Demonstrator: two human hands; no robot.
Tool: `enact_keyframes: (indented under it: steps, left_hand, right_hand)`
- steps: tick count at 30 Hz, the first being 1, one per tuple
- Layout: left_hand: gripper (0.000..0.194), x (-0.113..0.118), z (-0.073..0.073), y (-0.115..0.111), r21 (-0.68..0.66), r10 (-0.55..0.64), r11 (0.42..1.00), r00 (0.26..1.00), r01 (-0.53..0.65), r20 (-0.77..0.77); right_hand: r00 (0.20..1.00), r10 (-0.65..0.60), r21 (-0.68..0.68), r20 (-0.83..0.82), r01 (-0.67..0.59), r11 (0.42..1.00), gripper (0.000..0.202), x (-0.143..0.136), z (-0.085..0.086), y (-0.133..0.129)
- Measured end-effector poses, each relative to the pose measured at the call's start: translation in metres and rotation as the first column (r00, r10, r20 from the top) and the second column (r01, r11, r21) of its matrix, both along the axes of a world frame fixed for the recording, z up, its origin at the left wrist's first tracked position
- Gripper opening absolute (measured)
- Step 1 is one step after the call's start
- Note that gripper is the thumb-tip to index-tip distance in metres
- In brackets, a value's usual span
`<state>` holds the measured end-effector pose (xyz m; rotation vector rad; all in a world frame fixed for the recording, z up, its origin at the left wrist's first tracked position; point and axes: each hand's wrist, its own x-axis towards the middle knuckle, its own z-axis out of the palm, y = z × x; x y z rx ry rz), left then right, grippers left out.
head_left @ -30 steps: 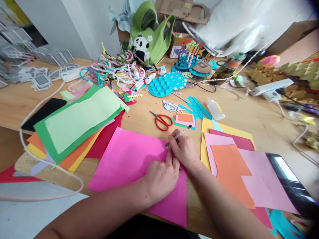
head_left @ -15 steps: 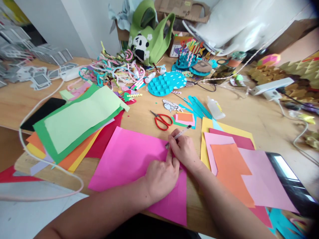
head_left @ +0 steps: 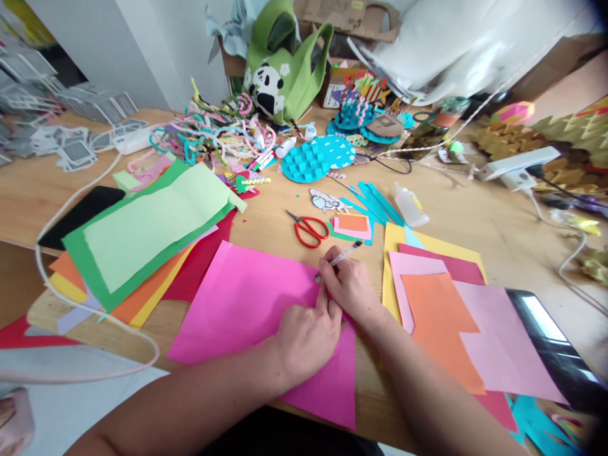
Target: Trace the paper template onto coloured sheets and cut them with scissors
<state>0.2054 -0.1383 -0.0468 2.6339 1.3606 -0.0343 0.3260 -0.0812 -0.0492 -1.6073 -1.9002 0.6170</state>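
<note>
A sheet of bright pink paper (head_left: 247, 297) lies at an angle on the table in front of me. My right hand (head_left: 351, 285) grips a slim pen (head_left: 346, 253) with a pale barrel and a dark upper end. The pen slants down to the left, its lower end at the sheet's upper right edge. Beside it, my left hand (head_left: 308, 335) rests on the paper with the index finger stretched out against the right hand's fingers. Its other fingers are partly hidden. Red-handled scissors (head_left: 310, 230) lie just beyond the sheet.
Stacked green paper (head_left: 161, 221) lies left, over a dark tablet. Orange paper (head_left: 437, 323) and other sheets lie right, beside a black phone-like device (head_left: 546, 335). A glue bottle (head_left: 411, 205), blue strips and small paper cards (head_left: 352, 224) are behind. A white cable (head_left: 42, 272) loops at left.
Both hands and the pen keep almost the same place on the pink paper; the pen's upper end has tipped very slightly left. A pale pinkish object now shows at the lower left edge.
</note>
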Motion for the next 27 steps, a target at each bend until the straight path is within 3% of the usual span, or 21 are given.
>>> enact_keyframes:
  steps: [27]
  left_hand:
    - [0.03,-0.0001,-0.0018,-0.0005,0.029,-0.005,1.0,1.0,0.004,0.01]
  right_hand:
    - [0.999,0.013,-0.025,-0.032,-0.014,1.0,0.015,-0.0001,0.0037,0.0001]
